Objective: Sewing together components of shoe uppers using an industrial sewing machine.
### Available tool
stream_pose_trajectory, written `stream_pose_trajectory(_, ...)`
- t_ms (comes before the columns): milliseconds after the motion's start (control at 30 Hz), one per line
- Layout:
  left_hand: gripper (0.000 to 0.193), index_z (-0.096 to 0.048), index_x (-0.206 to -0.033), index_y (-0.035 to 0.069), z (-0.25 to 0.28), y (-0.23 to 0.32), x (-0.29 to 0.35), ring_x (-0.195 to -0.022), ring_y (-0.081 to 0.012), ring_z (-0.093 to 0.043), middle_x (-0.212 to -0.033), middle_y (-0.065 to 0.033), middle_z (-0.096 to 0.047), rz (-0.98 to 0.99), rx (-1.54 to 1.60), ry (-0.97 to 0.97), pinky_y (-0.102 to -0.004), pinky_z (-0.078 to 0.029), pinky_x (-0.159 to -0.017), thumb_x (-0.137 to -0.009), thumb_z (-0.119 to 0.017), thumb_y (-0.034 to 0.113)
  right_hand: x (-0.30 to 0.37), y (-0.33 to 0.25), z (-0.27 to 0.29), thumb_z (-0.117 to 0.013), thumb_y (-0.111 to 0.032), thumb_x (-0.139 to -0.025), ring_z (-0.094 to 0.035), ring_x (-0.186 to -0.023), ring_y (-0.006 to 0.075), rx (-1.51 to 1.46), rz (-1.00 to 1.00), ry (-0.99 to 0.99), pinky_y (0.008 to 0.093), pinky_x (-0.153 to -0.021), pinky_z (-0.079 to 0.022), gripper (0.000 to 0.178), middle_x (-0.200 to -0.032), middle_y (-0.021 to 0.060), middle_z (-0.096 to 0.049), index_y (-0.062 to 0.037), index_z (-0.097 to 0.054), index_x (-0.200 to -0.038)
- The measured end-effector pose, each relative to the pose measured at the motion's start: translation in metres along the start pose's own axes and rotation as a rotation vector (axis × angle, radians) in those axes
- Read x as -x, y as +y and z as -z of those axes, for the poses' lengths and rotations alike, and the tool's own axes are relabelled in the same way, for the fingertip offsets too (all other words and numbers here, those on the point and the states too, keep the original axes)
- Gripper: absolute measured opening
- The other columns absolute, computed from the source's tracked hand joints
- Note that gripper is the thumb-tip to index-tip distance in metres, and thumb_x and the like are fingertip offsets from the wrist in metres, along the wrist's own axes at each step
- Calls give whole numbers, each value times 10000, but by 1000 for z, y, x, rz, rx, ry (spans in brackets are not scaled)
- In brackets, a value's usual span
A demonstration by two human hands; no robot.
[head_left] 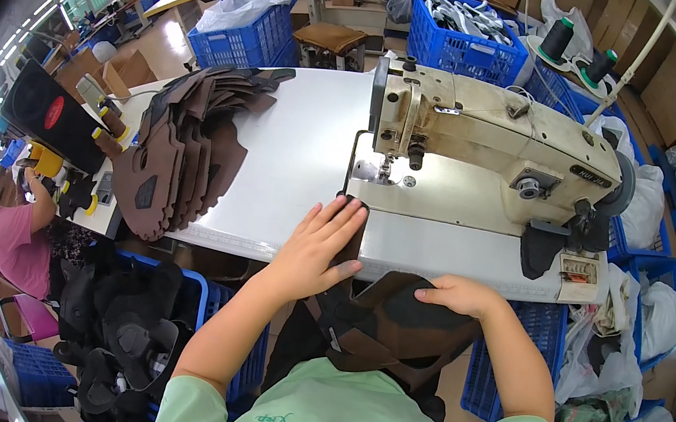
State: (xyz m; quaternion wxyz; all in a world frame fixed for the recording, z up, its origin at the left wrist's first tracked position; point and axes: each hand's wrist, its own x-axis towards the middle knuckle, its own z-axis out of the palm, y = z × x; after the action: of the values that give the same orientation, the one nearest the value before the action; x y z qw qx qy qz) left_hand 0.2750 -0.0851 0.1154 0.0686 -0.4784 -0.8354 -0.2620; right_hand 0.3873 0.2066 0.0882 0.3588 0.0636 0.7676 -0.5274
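From far off, I look down at the floppy brown piece. It hangs off the front of the white table, with a narrow part up on top. I think it is light, soft and bendy, and not easy to break. It may sag or fold, so I would hold it by the edge and press the narrow part flat.

The two hands are apart. The left hand lies flat on the narrow part, fingers straight and close together, thumb out to the right. The right hand pinches the far edge, thumb on top; I cannot see its other fingers well. Both elbows stick out.
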Motion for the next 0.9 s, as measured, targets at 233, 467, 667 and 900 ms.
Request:
stream_pose_trajectory(233,670,-510,-1399,60,-32,-3,-20,-1181,-330,-516,-1275,-141,-555,55,-19,-33,-469,-399,-1014,-833,-721,350,-11,30,19,-627,-359,-971,-626,-908,128,-280,-7,44,272,-839,-490,427,-1031,56,-717,29,-695,-1137)
stream_pose_trajectory(467,573,-540,-1364,31,-85,-28,-44,-1281,-309,-469,-1410,-125,-515,134,-214,-18,-459,-380,-1020,-898,-639,351,-19,32,21,-635,-323,-967,-613,-803,121,-264,73,199,293,-755,-491,357,-908,54,-715,19,-722,-1020)
stream_pose_trajectory(667,527,-509,-1378,-10,-92,-56,-54,-1386,-350,-397,-1466,-156,-481,162,-168,-39,-479,-325,-1147,-942,-581,277,29,-26,18,-682,-199,-923,-556,-694,161,255,307,928,317,-640,-421,201,-751,50,-621,-9,-732,-965)
stream_pose_trajectory(900,491,-527,-1352,-23,-101,-68,-71,-1356,-338,-443,-1425,-183,-514,66,-167,-46,-446,-360,-1133,-927,-586,215,-37,-65,-29,-669,-87,-883,-673,-1043,298,67,646,836,369,-885,-525,297,-1105,150,-699,-32,-658,-1174)
